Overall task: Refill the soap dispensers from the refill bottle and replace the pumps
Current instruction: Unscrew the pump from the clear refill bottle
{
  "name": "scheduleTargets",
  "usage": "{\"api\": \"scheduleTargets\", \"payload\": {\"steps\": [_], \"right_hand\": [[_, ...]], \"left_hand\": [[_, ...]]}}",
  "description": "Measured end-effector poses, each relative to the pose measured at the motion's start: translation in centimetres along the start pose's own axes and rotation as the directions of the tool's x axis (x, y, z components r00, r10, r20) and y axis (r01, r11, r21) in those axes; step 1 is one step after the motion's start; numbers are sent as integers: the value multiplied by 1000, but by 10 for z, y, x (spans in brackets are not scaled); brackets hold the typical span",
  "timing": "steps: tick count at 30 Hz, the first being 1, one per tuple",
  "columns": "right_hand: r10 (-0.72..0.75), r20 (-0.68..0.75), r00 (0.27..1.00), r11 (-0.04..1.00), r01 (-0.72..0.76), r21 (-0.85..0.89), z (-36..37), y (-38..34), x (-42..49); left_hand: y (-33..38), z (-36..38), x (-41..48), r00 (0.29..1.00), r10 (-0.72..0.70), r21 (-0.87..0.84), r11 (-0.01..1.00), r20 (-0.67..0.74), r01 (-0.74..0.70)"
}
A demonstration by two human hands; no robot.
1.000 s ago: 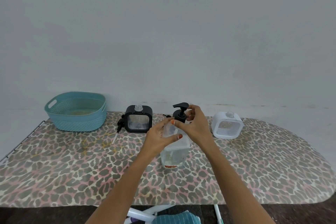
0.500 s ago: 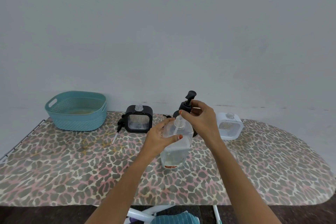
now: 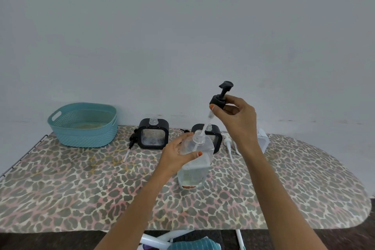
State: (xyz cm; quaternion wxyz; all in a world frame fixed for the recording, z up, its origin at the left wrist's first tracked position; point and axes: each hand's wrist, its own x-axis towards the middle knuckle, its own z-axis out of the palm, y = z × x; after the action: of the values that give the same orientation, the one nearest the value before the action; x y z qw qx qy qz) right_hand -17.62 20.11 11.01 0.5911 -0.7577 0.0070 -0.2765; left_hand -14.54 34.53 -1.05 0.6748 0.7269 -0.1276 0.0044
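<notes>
Pinching the black pump (image 3: 220, 98) above frame centre with my right hand (image 3: 238, 122); my left hand (image 3: 175, 157) grips the clear bottle (image 3: 194, 170), far from the tabletop (image 3: 81, 189) edges.

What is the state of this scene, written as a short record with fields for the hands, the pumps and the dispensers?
left hand: grips the clear bottle at its shoulder; bottle upright on the board
right hand: pinches the black pump by its collar, above the bottle
dip tube: slanted, lower end inside the bottle neck
black dispensers: two behind, necks open, no pumps
white dispenser: partly hidden behind the right arm
loose pumps: one black, one white, lying on the board
basket: teal, far left
</notes>
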Motion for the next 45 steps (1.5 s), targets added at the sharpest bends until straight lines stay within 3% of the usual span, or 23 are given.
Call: {"api": "scheduleTargets", "payload": {"steps": [18,24,30,35,39,42,45], "right_hand": [[0,-226,974,988,36,153,-49,-34,21],[106,-320,941,948,1,317,-81,-21,29],[356,-363,861,878,-175,446,-126,27,25],[648,-344,679,754,-508,417,-147,112,-5],[749,-403,526,652,-692,309,-150,174,-38],[735,-453,506,638,-742,206,-147,197,-49],[683,-485,546,653,-754,71,-143,208,-53]], "left_hand": [[8,2,-5,1000,-4,-50,999,1,4],[7,0,-5,1000,6,-39,999,-11,-7],[12,-1,-7,1000,-21,-35,999,-14,20],[20,1,-12,1000,-4,-6,1000,-22,4],[19,3,-12,1000,-13,-33,999,-3,13],[14,3,-11,1000,-23,-28,999,-9,23],[13,2,-9,1000,-25,-14,1000,-14,25]]}}
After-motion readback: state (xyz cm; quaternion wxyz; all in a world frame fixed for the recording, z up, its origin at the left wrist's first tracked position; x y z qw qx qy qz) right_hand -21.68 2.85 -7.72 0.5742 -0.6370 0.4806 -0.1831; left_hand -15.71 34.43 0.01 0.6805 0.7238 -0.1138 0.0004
